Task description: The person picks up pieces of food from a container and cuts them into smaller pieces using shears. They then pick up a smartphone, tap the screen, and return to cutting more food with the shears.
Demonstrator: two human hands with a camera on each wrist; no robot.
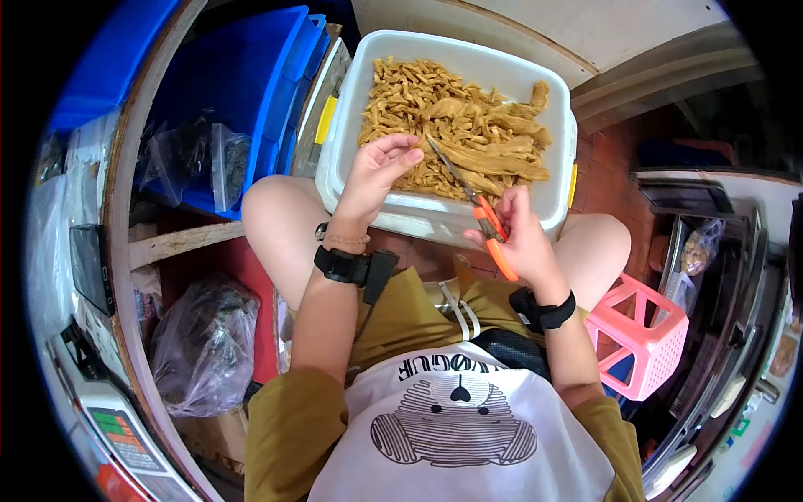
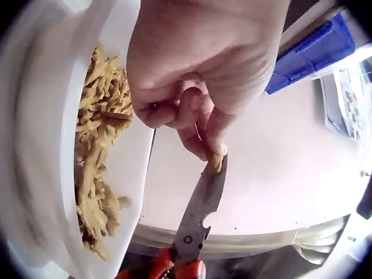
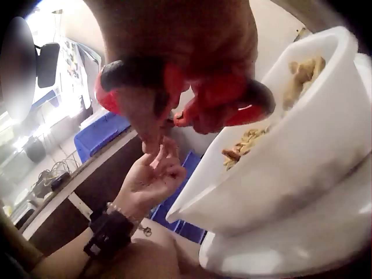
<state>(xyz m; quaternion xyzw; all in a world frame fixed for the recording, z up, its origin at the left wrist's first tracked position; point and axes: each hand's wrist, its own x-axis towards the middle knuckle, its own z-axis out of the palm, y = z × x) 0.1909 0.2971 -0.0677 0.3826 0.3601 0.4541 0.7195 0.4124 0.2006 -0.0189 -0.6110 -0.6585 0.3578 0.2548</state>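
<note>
My right hand (image 1: 525,238) grips orange-handled scissors (image 1: 488,222), fingers through the loops, above a white tub (image 1: 338,159) between the knees. Inside the tub lie many yellowish-brown dried strips (image 1: 410,96): short pieces toward the left, longer wrinkled ones (image 1: 502,159) toward the right. My left hand (image 1: 374,177) is over the tub's near left part. In the left wrist view, its thumb and a fingertip pinch the end of a small brown piece (image 2: 216,161), right at the tips of the scissor blades (image 2: 202,200). From the right wrist, red-orange handles (image 3: 235,113) wrap around the right hand.
Blue bins (image 1: 272,92) stand at the left beside the tub. A pink plastic stool (image 1: 640,339) is by the right knee. Below the bins sits a clear plastic bag (image 1: 209,343). A scale (image 1: 125,439) is at lower left, and cluttered shelves line the right side.
</note>
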